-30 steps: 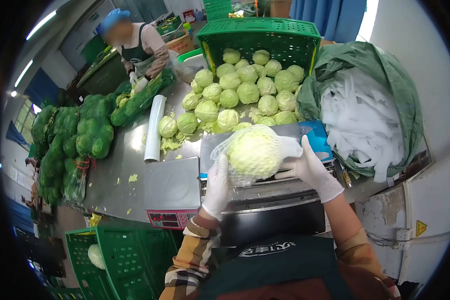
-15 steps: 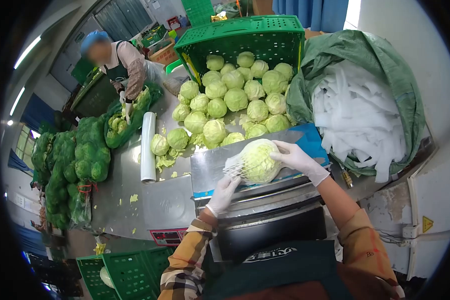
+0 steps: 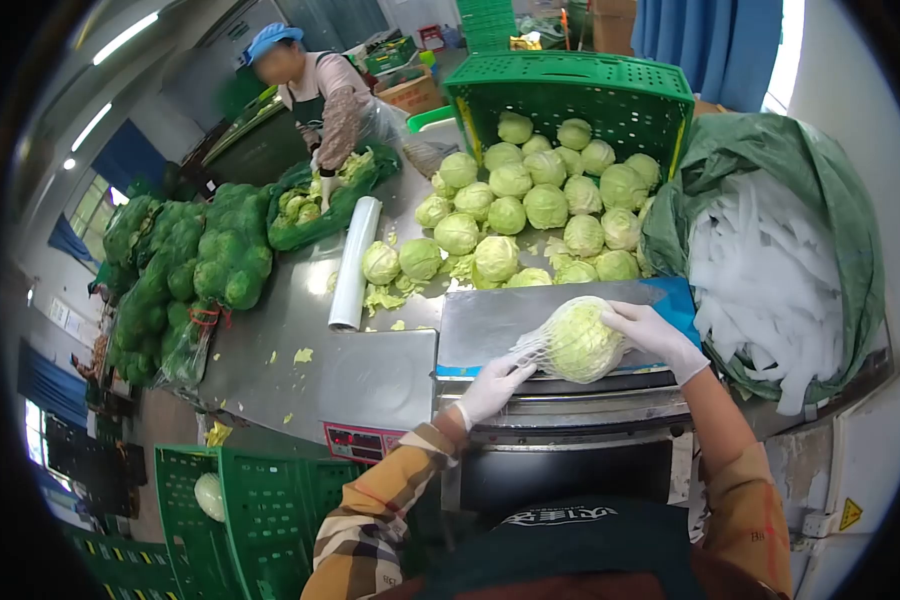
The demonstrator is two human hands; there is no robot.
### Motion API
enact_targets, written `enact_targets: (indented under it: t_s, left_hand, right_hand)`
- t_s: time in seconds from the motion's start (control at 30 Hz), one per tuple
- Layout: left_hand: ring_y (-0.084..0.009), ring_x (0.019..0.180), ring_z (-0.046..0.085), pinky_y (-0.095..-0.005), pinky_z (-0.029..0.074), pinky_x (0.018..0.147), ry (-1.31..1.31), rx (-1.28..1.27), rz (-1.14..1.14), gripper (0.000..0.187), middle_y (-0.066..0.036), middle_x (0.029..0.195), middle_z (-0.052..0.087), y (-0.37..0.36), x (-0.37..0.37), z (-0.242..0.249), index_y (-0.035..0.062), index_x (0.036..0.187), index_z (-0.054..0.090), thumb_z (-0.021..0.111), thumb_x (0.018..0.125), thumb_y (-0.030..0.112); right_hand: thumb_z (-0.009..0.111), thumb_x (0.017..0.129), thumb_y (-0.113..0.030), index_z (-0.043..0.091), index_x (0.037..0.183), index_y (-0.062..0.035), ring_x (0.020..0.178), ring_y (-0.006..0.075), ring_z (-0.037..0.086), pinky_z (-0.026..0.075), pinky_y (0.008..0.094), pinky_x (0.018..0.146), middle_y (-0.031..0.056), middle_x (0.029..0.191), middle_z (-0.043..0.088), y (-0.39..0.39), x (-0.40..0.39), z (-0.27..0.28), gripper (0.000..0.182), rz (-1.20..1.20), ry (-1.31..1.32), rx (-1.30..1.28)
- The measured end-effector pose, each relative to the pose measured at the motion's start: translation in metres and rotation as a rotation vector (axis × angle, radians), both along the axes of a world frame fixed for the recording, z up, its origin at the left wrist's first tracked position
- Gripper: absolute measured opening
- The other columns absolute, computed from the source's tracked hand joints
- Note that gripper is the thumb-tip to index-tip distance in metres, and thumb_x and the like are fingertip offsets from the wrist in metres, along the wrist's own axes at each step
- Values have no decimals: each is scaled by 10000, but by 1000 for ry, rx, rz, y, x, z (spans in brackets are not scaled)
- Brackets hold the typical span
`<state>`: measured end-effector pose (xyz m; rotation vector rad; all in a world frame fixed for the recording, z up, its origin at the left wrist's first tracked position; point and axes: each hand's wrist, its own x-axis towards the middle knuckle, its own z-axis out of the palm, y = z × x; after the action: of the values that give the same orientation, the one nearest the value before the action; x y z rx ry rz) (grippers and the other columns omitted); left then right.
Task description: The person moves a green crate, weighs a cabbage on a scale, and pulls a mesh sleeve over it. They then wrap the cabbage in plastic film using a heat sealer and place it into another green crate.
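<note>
A pale green cabbage point(image 3: 588, 335) in a white foam net point(image 3: 536, 350) is between my hands, over the front of the metal wrapping machine's plate point(image 3: 490, 318). My gloved left hand point(image 3: 488, 390) is closed on the gathered left end of the net, which stretches from the cabbage like a short tail. On the cabbage's upper right side rest the fingers of my gloved right hand point(image 3: 660, 340), holding it. The cabbage's underside is hidden.
Behind the plate, several loose cabbages point(image 3: 545, 205) spill from a tipped green crate point(image 3: 570, 68). A green sack of white foam nets point(image 3: 765, 280) stands right. Left are a plastic film roll point(image 3: 355, 265), a scale point(image 3: 380, 375), and bagged cabbages point(image 3: 232, 250). A co-worker point(image 3: 320, 95) handles another bag.
My view has shifted, so the scene sits further right and lower. The net's left end looks drawn out longer from the cabbage by my left hand. My right hand stays on the cabbage.
</note>
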<state>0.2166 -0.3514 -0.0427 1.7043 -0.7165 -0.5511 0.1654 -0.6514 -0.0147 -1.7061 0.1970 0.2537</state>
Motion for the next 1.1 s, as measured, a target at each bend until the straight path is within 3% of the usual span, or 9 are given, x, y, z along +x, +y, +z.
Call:
enact_targets:
  t_s: [0.1, 0.3, 0.37, 0.4, 0.53, 0.7, 0.8, 0.93, 1.1]
  left_hand:
    - [-255, 1246, 515, -326, 348, 1075, -48, 19, -8, 411, -151, 1318, 580, 22, 5, 15, 10, 1320, 536, 568, 956, 198]
    - [-285, 899, 586, -396, 472, 790, -1087, 648, -222, 475, -120, 956, 603, 103, -10, 42, 95, 1341, 517, 578, 874, 154]
    - [-266, 856, 578, -386, 472, 754, -1174, 853, -434, 547, -103, 903, 583, 115, -16, 37, 118, 1393, 459, 535, 851, 115]
    - [-241, 816, 571, -365, 474, 715, -1231, 843, -497, 582, -76, 841, 561, 116, -15, 35, 125, 1420, 421, 502, 845, 95]
    - [-211, 735, 569, -333, 479, 661, -1360, 858, -593, 618, -40, 763, 550, 98, -1, 29, 150, 1454, 381, 495, 852, 82]
    - [-264, 634, 605, -396, 495, 572, -1374, 724, -606, 538, -83, 672, 578, 68, 12, 14, 179, 1431, 411, 514, 903, 191]
    - [-277, 593, 610, -406, 477, 540, -1229, 777, -459, 430, -109, 632, 561, 53, 0, 6, 199, 1345, 521, 531, 915, 208]
    - [-262, 692, 635, -343, 511, 676, -623, 423, 6, 243, -106, 764, 661, 75, -27, 5, 87, 1140, 683, 545, 951, 149]
    - [-268, 788, 657, -335, 513, 747, -474, 305, 5, 247, -124, 857, 690, 96, -89, 88, 16, 1143, 667, 551, 930, 61]
  right_hand:
    - [670, 881, -385, 527, 1334, 8, 909, 146, 632, 535, 278, 715, 92, 1119, 670, -14, -21, 22, 616, -38, -43, -192]
    - [726, 819, -310, 538, 1275, 30, 700, 187, 607, 485, 335, 630, 68, 810, 610, -67, -118, 22, 599, 15, -123, -783]
    - [696, 819, -245, 501, 1335, -31, 731, 223, 586, 453, 357, 653, 80, 789, 559, -81, -142, 17, 592, 498, -554, -1400]
    - [611, 837, -141, 465, 1382, -93, 761, 241, 570, 429, 355, 672, 90, 806, 547, -79, -152, 21, 567, 571, -502, -1463]
    - [483, 843, -45, 448, 1404, -139, 765, 253, 583, 455, 371, 660, 111, 793, 554, -77, -147, 18, 570, 660, -566, -1515]
    - [493, 850, -81, 504, 1357, -179, 612, 269, 587, 472, 384, 592, 112, 676, 569, -65, -121, -12, 517, 683, -587, -1443]
    - [531, 911, -193, 674, 1141, -143, 668, 299, 643, 498, 394, 607, 91, 755, 667, -61, -120, -29, 276, 408, -642, -1237]
    - [597, 913, -253, 741, 974, -132, 761, 267, 688, 539, 366, 669, 108, 894, 710, -51, -159, -42, 198, 39, -569, -956]
    - [615, 920, -197, 726, 1097, -133, 550, 219, 644, 523, 314, 568, 86, 687, 692, -23, -216, 52, 219, 13, -266, -722]
